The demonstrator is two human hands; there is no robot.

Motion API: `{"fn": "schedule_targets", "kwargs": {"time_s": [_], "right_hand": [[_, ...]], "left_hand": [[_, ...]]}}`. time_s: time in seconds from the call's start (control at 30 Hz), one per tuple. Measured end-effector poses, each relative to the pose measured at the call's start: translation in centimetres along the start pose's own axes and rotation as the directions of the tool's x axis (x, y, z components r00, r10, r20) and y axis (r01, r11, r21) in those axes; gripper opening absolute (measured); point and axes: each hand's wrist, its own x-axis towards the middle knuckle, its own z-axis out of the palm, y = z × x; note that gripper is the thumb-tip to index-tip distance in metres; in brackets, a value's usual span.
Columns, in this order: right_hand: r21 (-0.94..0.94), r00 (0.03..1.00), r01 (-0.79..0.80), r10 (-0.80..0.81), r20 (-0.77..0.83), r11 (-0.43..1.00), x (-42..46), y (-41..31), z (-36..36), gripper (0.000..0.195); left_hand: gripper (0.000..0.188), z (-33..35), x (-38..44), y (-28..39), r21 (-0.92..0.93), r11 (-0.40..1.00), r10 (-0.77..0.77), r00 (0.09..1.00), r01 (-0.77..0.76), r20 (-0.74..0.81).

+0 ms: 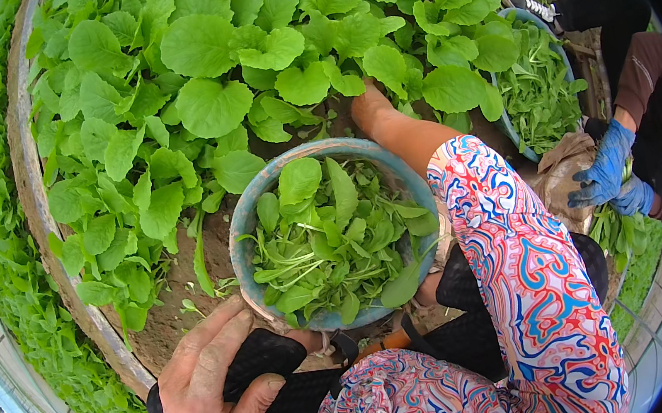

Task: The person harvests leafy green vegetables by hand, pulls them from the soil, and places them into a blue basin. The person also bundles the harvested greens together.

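My left hand [209, 373] is palm down above my knee, holding nothing, with the thumb spread from the fingers. Its fingertips are beside the lower left rim of a round blue plastic basin [236, 237]; whether they touch it I cannot tell. Loose pulled leafy greens [323, 245] with pale stems fill much of the basin. Beyond the far rim, my right hand [369, 104] reaches low among growing leafy green plants [211, 106]. Leaves cover its fingers, so any hold on a stem is hidden.
On the right, a co-worker's blue-gloved hands [605, 170] hold a bunch of greens [619, 228]. Another basin [505, 121] of greens stands near that person's sneaker [530, 5]. A curved bed edging [75, 290] runs along the left, with more plants [18, 260] past it.
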Motion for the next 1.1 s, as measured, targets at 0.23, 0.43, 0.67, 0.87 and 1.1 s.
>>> {"fn": "schedule_targets", "kwargs": {"time_s": [0.23,0.43,0.67,0.87,1.1], "right_hand": [[0.161,0.991,0.056,-0.075,0.113,0.985,-2.9,2.1,-6.4,0.031],[0.737,0.934,0.16,0.142,-0.329,0.657,-12.3,9.4,-14.9,0.018],[0.509,0.922,0.259,0.052,-0.384,-0.821,-24.0,7.4,-18.3,0.033],[0.125,0.863,0.207,0.121,-0.491,-0.97,-27.6,-0.6,-17.4,0.029],[0.812,0.963,0.232,0.006,-0.271,-0.535,-27.7,-2.0,-14.3,0.038]], "left_hand": [[0.058,-0.3,-0.5,-0.2,0.079,0.993,0.088,0.995,-0.092,0.053],[0.061,-0.3,-1.9,0.0,0.113,0.974,0.203,0.976,-0.194,-0.073],[0.064,1.3,-2.4,-1.2,-0.083,0.984,0.14,0.974,-0.157,-0.178],[0.085,6.2,-1.2,-3.1,-0.62,0.785,0.087,0.99,-0.002,0.107],[0.064,10.9,-2.5,-3.1,-0.452,0.788,-0.091,0.806,0.417,0.584]]}}
